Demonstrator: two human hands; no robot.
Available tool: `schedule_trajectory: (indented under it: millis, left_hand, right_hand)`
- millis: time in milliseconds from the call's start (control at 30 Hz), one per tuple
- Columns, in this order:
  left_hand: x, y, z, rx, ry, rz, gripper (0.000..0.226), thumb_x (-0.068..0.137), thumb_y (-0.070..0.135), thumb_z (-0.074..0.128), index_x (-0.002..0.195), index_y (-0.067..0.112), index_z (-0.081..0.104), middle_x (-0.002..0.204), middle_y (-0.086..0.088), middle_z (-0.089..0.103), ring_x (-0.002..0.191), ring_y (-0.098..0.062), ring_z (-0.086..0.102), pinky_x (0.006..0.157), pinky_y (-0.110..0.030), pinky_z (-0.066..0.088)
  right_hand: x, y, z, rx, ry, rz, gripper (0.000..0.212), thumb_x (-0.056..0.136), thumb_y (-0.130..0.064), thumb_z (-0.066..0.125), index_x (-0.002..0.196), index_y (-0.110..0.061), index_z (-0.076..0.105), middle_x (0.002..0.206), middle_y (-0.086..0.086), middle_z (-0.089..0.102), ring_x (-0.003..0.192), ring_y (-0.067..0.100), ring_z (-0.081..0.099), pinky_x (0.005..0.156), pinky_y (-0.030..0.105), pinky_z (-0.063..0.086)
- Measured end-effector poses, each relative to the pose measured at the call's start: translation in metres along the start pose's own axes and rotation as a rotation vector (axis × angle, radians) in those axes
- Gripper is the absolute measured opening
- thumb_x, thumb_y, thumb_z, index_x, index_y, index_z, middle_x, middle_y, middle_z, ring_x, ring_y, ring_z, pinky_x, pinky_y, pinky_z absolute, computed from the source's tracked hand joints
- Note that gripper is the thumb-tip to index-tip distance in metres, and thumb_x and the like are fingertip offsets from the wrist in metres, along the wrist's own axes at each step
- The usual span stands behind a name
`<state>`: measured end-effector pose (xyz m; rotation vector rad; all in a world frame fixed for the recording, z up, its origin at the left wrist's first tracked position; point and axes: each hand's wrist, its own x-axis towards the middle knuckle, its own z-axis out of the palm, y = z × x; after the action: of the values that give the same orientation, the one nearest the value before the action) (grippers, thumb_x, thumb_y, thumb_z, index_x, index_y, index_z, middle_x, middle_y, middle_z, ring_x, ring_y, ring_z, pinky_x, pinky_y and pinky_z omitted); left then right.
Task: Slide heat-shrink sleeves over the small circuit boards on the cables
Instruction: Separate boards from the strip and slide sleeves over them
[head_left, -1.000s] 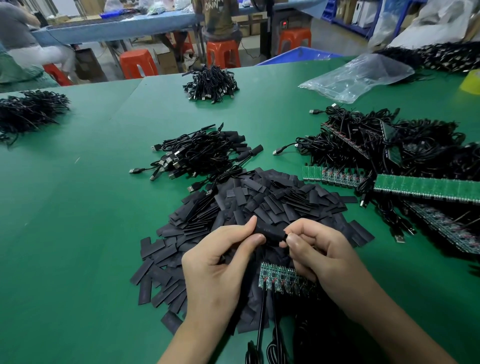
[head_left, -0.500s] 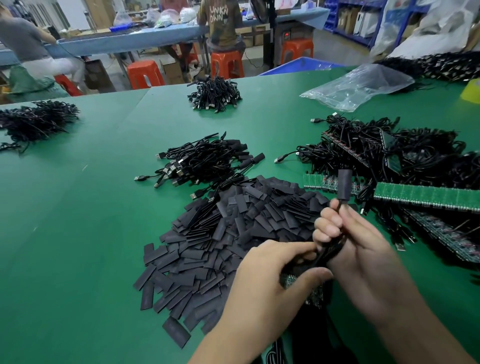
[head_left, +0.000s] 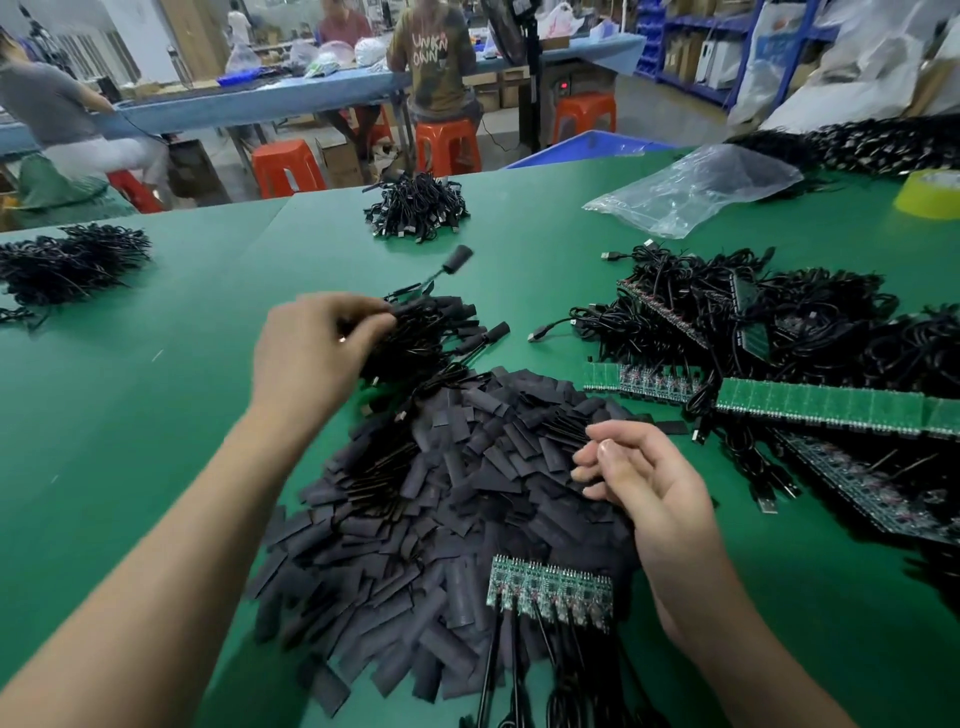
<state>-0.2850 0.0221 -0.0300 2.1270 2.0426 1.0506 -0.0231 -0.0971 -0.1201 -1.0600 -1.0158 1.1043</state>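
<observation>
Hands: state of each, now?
Left hand: pinching a sleeved cable.
Right hand: open, fingers loosely curled, empty, above the sleeve pile.

You are facing a heap of flat black heat-shrink sleeves (head_left: 441, 493) lying on the green table (head_left: 130, 389); a strip of small green circuit boards (head_left: 550, 587) is resting on its near edge, black cables (head_left: 431, 332) sitting behind.
</observation>
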Motion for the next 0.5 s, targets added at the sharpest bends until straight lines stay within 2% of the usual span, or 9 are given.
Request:
schedule_trajectory:
  millis: [133,233,300,333,400,467,500]
  left_hand:
    - [0.054,-0.023,0.011,0.143,-0.015,-0.019,0.021,0.095,0.035,0.07,0.111,0.024,0.079,0.105,-0.007,0.079,0.099,-0.029,0.07,0.08,-0.037,0.052]
    - [0.062,-0.027,0.023,0.166,-0.07,-0.028,0.032,0.098,0.032,0.068,0.125,0.016,0.073,0.122,-0.013,0.073,0.113,-0.032,0.066,0.095,-0.04,0.05]
    - [0.047,-0.022,0.028,0.188,-0.038,0.022,0.036,0.098,0.034,0.067,0.129,0.016,0.071,0.127,-0.013,0.068,0.12,-0.033,0.06,0.102,-0.043,0.047]
    - [0.035,-0.016,0.029,0.162,-0.002,0.054,0.035,0.098,0.035,0.067,0.127,0.017,0.072,0.125,-0.011,0.068,0.118,-0.031,0.059,0.101,-0.042,0.046]
    - [-0.001,-0.002,0.028,0.034,0.008,0.104,0.027,0.097,0.036,0.067,0.118,0.022,0.076,0.111,-0.002,0.07,0.103,-0.021,0.062,0.091,-0.037,0.049]
    - [-0.042,0.014,0.024,-0.098,-0.163,0.15,0.019,0.093,0.041,0.067,0.106,0.031,0.078,0.098,0.014,0.07,0.088,-0.003,0.063,0.081,-0.028,0.05]
    - [-0.062,0.022,0.021,-0.14,-0.297,0.171,0.02,0.091,0.047,0.067,0.103,0.034,0.078,0.095,0.02,0.069,0.088,0.002,0.063,0.079,-0.021,0.049]
  right_hand:
    - [0.001,0.0,-0.002,0.009,-0.008,0.016,0.014,0.103,-0.016,0.056,0.105,-0.018,0.069,0.087,0.0,0.072,0.083,0.014,0.068,0.077,0.022,0.054]
    - [0.001,0.001,-0.003,0.008,-0.013,0.018,0.013,0.102,-0.02,0.057,0.105,-0.018,0.069,0.087,0.0,0.072,0.083,0.013,0.067,0.078,0.023,0.054]
    - [0.002,0.0,-0.004,0.012,-0.012,0.009,0.012,0.102,-0.026,0.06,0.105,-0.018,0.069,0.088,0.001,0.071,0.084,0.014,0.067,0.078,0.023,0.054]
    - [0.002,-0.001,-0.004,0.017,-0.011,0.003,0.015,0.099,-0.03,0.061,0.104,-0.019,0.069,0.088,0.001,0.071,0.084,0.014,0.067,0.077,0.023,0.054]
    - [0.002,-0.001,-0.005,0.007,-0.016,-0.01,0.016,0.093,-0.033,0.061,0.101,-0.023,0.07,0.087,0.001,0.071,0.083,0.014,0.067,0.076,0.022,0.053]
    - [0.002,0.0,-0.004,-0.033,-0.02,-0.03,0.004,0.095,-0.029,0.066,0.095,-0.029,0.07,0.086,0.0,0.07,0.084,0.016,0.067,0.078,0.023,0.054]
    - [0.002,0.001,-0.004,-0.065,-0.02,-0.049,0.008,0.097,-0.024,0.068,0.092,-0.03,0.07,0.085,0.0,0.069,0.084,0.016,0.067,0.078,0.024,0.055]
